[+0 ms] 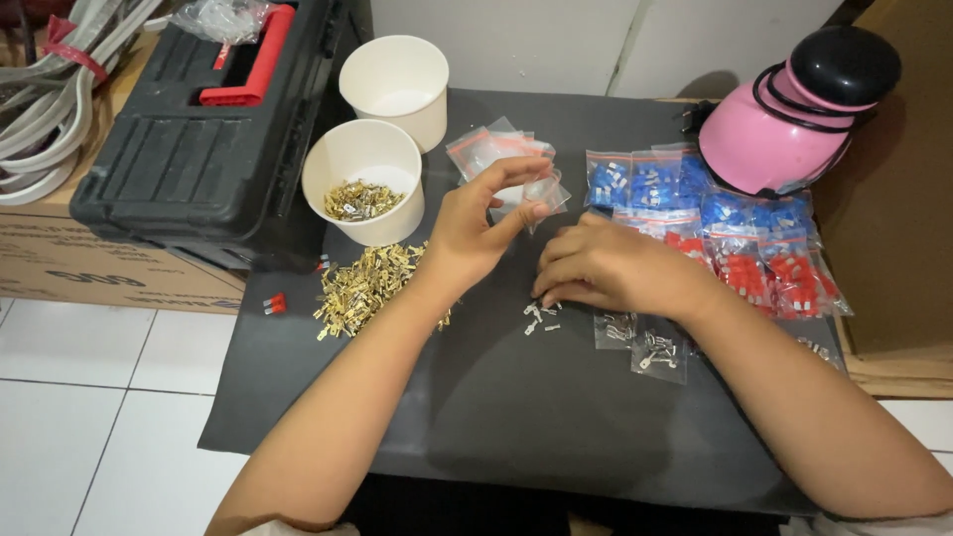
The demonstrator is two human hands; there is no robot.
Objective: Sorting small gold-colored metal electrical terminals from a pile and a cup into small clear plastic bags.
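Head view, left hand pinching clear bag

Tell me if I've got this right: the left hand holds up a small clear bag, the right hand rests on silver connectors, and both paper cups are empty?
Not quite. In the head view the nearer paper cup holds brass terminals; only the farther paper cup looks empty. The left hand does hold a small clear bag, and the right hand rests on silver connectors.

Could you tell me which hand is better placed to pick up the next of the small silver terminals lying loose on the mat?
Probably the right hand: its fingertips rest right over the silver terminals on the mat. The left hand is raised, pinching a small clear bag.
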